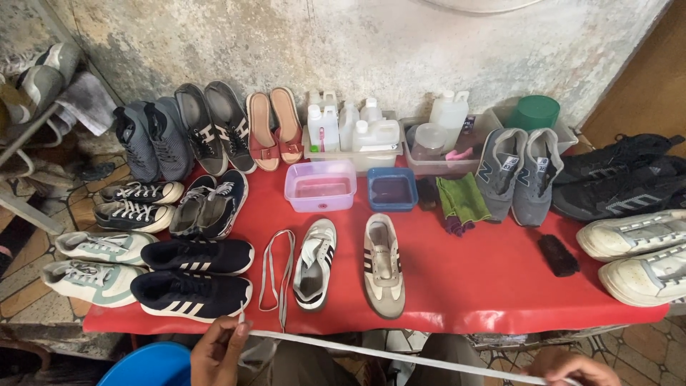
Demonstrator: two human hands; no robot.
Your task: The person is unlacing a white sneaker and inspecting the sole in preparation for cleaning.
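Peeling plaster wall behind, low table (500,286) covered in glossy red vinyl, crowded with shoes. Left hand (218,354) pinches 1 end of a flat white shoelace (386,354) between thumb and fingers, closed on it; right hand (575,368), low at the frame edge, seems to grip the other end, though the fingers are partly cut off. Lace is pulled taut in front of the table's near edge, above the person's lap. Step in hand looks like straightening a removed lace; next move likely calls for keeping tension even and both ends held. A 2nd lace (277,275) lies looped on the vinyl beside 2 unlaced white sneakers (350,264) with dark stripes and gum soles. Behind: translucent pink tub (320,186), blue tub (391,189), white plastic bottles (350,129), crumpled green cloth (461,199), black brush (558,255).
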